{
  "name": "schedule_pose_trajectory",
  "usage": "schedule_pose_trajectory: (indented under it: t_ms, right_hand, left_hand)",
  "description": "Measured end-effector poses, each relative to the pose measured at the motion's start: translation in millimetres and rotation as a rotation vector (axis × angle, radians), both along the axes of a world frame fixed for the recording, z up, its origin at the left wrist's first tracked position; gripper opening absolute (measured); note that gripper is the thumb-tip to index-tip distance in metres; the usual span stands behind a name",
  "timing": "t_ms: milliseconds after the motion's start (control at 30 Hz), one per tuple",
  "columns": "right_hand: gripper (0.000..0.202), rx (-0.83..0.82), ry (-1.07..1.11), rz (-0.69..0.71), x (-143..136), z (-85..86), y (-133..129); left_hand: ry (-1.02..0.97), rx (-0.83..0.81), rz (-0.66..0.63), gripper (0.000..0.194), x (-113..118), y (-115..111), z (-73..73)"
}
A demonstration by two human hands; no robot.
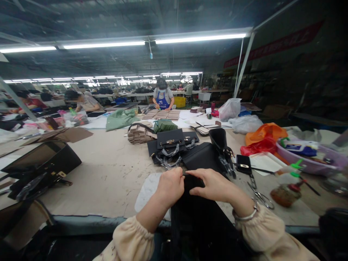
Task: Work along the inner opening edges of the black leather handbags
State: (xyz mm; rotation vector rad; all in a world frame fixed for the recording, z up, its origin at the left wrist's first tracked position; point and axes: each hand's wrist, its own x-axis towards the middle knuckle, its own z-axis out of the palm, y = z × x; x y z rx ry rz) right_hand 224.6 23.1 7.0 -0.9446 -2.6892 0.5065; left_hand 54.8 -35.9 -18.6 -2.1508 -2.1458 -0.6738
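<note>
A black handbag (202,221) stands upright in front of me at the table's near edge, its lower part dark against my lap. My left hand (170,185) is closed on the bag's top left edge, knuckles up. On the top right edge sits my right hand (213,185), thumb and fingers pinching the black material. The bag's interior is too dark to make out. Just beyond my hands lie finished-looking black handbags (170,139) with gold clasps and plastic-wrapped handles. A white sheet (148,190) lies under my left forearm.
On the right are scissors (261,195), a brown glue bottle (286,194), a black clasped piece (243,164) and a purple basin (326,161). Another black bag (43,166) stands left. Stacked brown pieces (140,133) lie farther back. A person in a blue apron (163,99) works opposite.
</note>
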Motion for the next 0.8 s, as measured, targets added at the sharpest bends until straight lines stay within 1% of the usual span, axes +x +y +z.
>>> schedule_pose_trajectory:
  t_ms: [33, 133, 267, 400, 567, 667, 767, 800]
  right_hand:
    - [0.053, -0.007, 0.029, -0.009, 0.6, -1.7, 0.8]
    - [0.035, 0.031, 0.098, -0.074, -1.6, -9.2, 4.8]
    - [0.028, 0.090, 0.087, -0.062, -11.3, -16.9, 9.8]
    - [0.023, 0.116, 0.034, -0.064, -17.5, -17.1, 11.5]
    - [0.020, 0.161, -0.028, -0.087, -17.0, -12.5, 9.4]
    - [0.020, 0.188, -0.057, -0.097, -18.7, -10.1, 8.0]
    - [0.019, 0.214, -0.070, -0.100, -20.6, -9.5, 7.9]
    - [0.019, 0.219, -0.076, -0.100, -20.8, -9.7, 8.0]
  left_hand:
    - [-0.001, 0.004, 0.001, 0.011, -1.0, 0.4, -0.5]
    - [-0.007, 0.020, -0.022, 0.011, -3.0, 0.5, -1.4]
    - [-0.020, 0.027, -0.038, 0.012, -3.6, -0.6, -1.6]
    - [-0.028, 0.024, -0.044, 0.013, -4.0, -0.5, -1.7]
    - [-0.061, 0.027, -0.070, 0.014, -3.4, 0.0, -1.7]
    - [-0.133, 0.016, -0.082, 0.015, -5.8, -0.7, -2.4]
    - [-0.293, 0.010, -0.087, 0.004, -12.4, -3.0, -3.8]
    - [-0.348, 0.002, -0.089, 0.010, -15.2, -3.9, -4.2]
